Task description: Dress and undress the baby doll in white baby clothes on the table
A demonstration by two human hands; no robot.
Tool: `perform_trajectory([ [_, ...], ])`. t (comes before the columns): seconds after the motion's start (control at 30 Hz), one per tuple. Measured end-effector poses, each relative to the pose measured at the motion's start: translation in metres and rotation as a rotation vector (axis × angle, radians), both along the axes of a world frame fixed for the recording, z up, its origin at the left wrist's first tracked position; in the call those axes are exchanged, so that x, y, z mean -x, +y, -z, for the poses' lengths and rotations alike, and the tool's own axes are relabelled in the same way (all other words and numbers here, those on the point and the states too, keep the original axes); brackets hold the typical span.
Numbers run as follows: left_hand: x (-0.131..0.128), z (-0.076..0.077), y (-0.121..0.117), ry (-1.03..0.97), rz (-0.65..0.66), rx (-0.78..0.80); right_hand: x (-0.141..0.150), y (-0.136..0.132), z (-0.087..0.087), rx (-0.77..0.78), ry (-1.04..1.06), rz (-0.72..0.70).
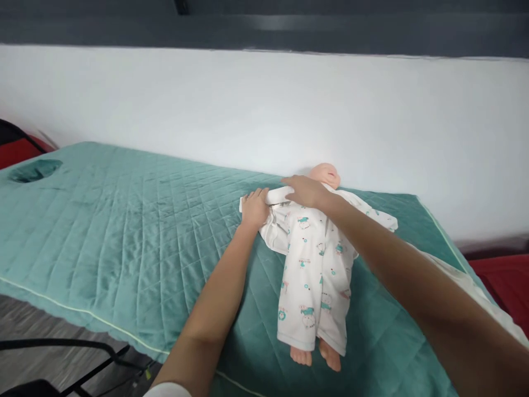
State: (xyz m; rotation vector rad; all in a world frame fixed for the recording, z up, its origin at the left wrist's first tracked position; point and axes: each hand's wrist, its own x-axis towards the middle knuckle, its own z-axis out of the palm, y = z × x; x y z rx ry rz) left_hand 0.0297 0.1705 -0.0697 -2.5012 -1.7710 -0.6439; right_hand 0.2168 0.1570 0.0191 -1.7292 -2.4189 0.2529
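Observation:
A baby doll point(329, 175) lies face up on a green quilted bed cover, its head toward the wall. It wears a white printed outfit point(306, 264), and its bare feet point(301, 355) stick out of the trouser legs. One white sleeve point(278, 195) stretches out to the left. My left hand point(255, 208) is closed over the outer end of this sleeve. My right hand point(305, 191) lies across the sleeve's upper part near the doll's shoulder, thumb and forefinger apart. The doll's hand on that side is hidden. The other sleeve point(382, 219) points right.
The green quilted cover point(124, 237) spreads far left, with a round hole point(35, 171) at its end. A white wall point(185, 105) rises behind. Pale cloth point(467, 281) lies at right beneath my forearm. Red items stand beyond both ends; a black metal frame point(82, 344) is below left.

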Motion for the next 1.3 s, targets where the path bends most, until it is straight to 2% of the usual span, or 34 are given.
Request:
perform_trajectory([
  [0.1,-0.001,0.001,0.000,-0.004,-0.030,-0.001,-0.044,-0.039,0.021,-0.184,0.376,0.183],
  [0.17,-0.003,0.002,-0.001,0.001,-0.055,-0.012,-0.075,-0.067,0.044,-0.364,0.539,0.433],
  [0.23,-0.004,0.001,-0.002,0.000,-0.056,-0.031,-0.099,-0.088,0.069,-0.468,0.515,0.581],
  [0.3,-0.007,-0.004,-0.006,-0.016,0.000,-0.069,-0.113,-0.097,0.087,-0.498,0.394,0.584],
  [0.37,-0.014,-0.014,-0.011,-0.072,0.118,-0.122,-0.118,-0.097,0.096,-0.479,0.281,0.582],
  [0.47,-0.042,-0.038,-0.022,-0.256,0.309,-0.151,-0.115,-0.090,0.096,-0.443,0.214,0.635],
  [0.53,-0.073,-0.058,-0.030,-0.324,0.431,-0.085,-0.113,-0.086,0.095,-0.437,0.211,0.669],
  [0.57,-0.091,-0.067,-0.033,-0.293,0.491,-0.037,-0.114,-0.085,0.095,-0.439,0.217,0.682],
  [0.63,-0.131,-0.083,-0.036,-0.069,0.562,0.055,-0.117,-0.084,0.096,-0.452,0.246,0.711],
  [0.7,-0.168,-0.092,-0.038,0.250,0.525,0.148,-0.121,-0.083,0.097,-0.483,0.297,0.751],
  [0.77,-0.200,-0.093,-0.040,0.367,0.492,0.196,-0.125,-0.083,0.097,-0.518,0.350,0.786],
  [0.87,-0.233,-0.085,-0.044,0.433,0.426,0.228,-0.127,-0.082,0.096,-0.540,0.411,0.799],
  [1.03,-0.254,-0.073,-0.046,0.501,0.330,0.242,-0.126,-0.083,0.094,-0.553,0.493,0.834],
  [1.3,-0.225,-0.088,-0.022,0.532,0.310,0.202,-0.141,-0.080,0.106,-0.707,0.674,0.867],
])
